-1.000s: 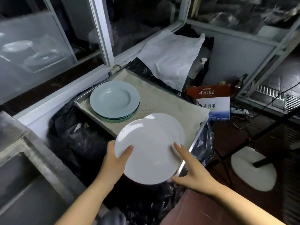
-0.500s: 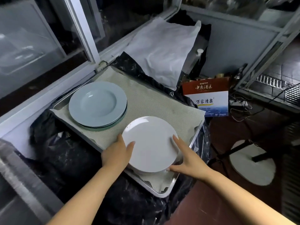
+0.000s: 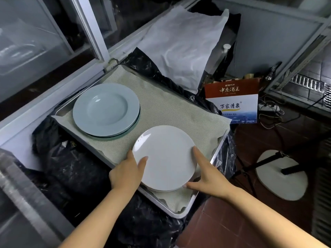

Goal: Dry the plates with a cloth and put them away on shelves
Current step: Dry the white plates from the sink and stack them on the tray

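Both bare forearms are reaching forward from the bottom edge. The left hand (image 3: 125, 173) is gripping the near left rim of a white plate (image 3: 165, 156), thumb lying on top. The right hand (image 3: 208, 178) is bracing the right rim, index finger extended along it.

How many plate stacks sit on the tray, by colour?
Pale blue plate stack: 1, at the far left of the tray
White plate stack: 1, at the near right, gripped by the left hand and touched by the right hand
Total: 2 stacks; plates per stack cannot be counted.
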The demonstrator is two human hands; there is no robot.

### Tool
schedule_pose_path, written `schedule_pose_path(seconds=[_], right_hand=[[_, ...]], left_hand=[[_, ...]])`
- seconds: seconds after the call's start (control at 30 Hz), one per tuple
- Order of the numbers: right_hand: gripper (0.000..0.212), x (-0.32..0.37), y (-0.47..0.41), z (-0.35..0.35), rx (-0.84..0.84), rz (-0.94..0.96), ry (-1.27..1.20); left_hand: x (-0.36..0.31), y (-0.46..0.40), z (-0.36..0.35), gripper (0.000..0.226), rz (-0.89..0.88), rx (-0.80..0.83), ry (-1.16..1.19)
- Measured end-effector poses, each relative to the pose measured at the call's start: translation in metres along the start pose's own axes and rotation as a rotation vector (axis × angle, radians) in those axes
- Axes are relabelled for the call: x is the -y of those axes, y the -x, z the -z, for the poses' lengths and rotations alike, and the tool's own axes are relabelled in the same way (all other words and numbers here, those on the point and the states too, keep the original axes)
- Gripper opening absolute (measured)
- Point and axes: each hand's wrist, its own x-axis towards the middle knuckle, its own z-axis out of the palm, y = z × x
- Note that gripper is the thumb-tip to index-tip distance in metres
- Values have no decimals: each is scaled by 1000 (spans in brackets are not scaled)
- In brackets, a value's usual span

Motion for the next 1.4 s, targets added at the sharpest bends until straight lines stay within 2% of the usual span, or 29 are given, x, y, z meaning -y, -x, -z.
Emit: schedule_pose_path(seconds=[0.3,0.6,0.67,0.73,0.8,0.9,1.03,1.23,1.4], right_hand=[[118,5,2,1,-17,36,-48],[105,8,-2,-2,-32,-11,-7],[112,8,-1,-3,-22,-19,20],[130,12,4,-5,17,-37,78],[134,18,10,-11,2,-55,133],[121,33,18,-20,-61,1,225],[100,62,30,-48,-88,115,198],[87,95,62,-142,139,326,268],[92,115,102,-229,452,335,389]], left_hand=[[2,-1,-4,63,35,41,64],[9,-1,-2,58,63,137,313],[11,0,1,56,57,159,350],[16,6,4,54,43,160,390],[26,16,6,57,25,141,432],[48,39,11,59,11,109,466],[92,74,14,66,3,105,443],[157,130,5,68,14,124,390],[209,168,-3,67,26,158,365]])
